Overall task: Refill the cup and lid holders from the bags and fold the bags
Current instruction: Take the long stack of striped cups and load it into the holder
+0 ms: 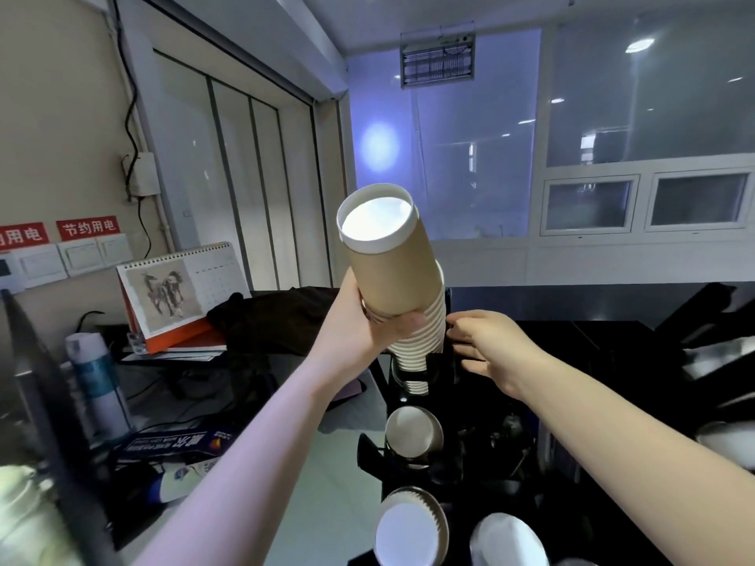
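Well, the only writing we can read is on two red signs far left of our fingers, each ending in 用电; the nearer one reads 节约用电. A blue box below our left forearm carries white print too blurred for us to make out. A desk calendar with a horse picture stands left of the left hand.

Our left hand curls its fingers and thumb round a stack of brown cups, bottom end up and tilted toward us, white base showing. Under the thumb, the stack's white rims run down into the top slot of the black holder, just beside our right fingertips.

Our right hand pinches the holder's edge, thumb above, fingers curled below.

Nearer us than both hands, the holder's next slot holds a cup with its open mouth facing us. Below that sit a ridged brown cup and white lids.
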`<state>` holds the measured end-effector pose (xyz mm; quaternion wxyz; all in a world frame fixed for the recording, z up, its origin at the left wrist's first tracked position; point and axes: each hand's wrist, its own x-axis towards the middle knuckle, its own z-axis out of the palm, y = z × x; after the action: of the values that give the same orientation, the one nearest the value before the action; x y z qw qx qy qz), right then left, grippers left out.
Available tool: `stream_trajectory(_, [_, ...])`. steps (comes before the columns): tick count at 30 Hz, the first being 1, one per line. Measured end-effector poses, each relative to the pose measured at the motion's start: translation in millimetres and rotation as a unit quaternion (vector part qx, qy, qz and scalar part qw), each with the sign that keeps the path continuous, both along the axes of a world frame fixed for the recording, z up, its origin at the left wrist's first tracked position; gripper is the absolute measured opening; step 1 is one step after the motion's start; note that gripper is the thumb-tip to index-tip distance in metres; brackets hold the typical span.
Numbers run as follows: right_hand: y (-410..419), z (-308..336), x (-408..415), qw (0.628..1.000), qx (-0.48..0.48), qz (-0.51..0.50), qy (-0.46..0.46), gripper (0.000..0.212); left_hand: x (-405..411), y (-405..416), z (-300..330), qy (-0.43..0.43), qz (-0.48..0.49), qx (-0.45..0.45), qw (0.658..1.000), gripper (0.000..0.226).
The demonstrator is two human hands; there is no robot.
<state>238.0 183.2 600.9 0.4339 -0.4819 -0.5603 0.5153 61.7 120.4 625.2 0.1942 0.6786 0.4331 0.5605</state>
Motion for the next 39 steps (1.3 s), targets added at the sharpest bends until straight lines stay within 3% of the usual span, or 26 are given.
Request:
stream_trajectory(4, [-11, 1, -4, 0.996, 0.086, 0.001, -0.027, 0.031, -7, -5, -12, 0.012, -0.005, -0.039, 0.999, 0.077])
stream_trajectory(10, [-41, -16, -2, 0.974, 0.199, -0.032, -0.106, 0.037, -12, -35, -36, 0.143, 0.006, -0.057, 0.988, 0.069])
stream_trajectory(12, [-53, -23, 1, 0.963, 0.229, -0.044, -0.133, 0.041, -10, -47, -46, 0.234, 0.017, -0.051, 0.971, 0.069])
stream_trajectory(15, [-76, -36, 7, 0.953, 0.242, -0.043, -0.176, 0.052, -5, -61, -67, 0.409, 0.020, -0.032, 0.912, 0.089])
stream_trajectory(20, [-119, -61, 40, 0.920, 0.266, -0.054, -0.281, 0.063, 22, -65, -81, 0.481, 0.005, -0.004, 0.877, 0.092])
stream_trajectory(25, [-156, -55, 96, 0.884, 0.284, -0.109, -0.355, 0.064, 72, -66, -84, 0.459, -0.065, 0.023, 0.886, 0.093])
stream_trajectory(31, [-197, -43, 189, 0.844, 0.296, -0.152, -0.421, 0.056, 159, -76, -58, 0.447, -0.092, 0.144, 0.878, 0.074])
stream_trajectory(39, [-274, -21, 377, 0.774, 0.278, -0.278, -0.496, 0.046, 350, -105, -40, 0.362, -0.180, 0.183, 0.896, 0.066])
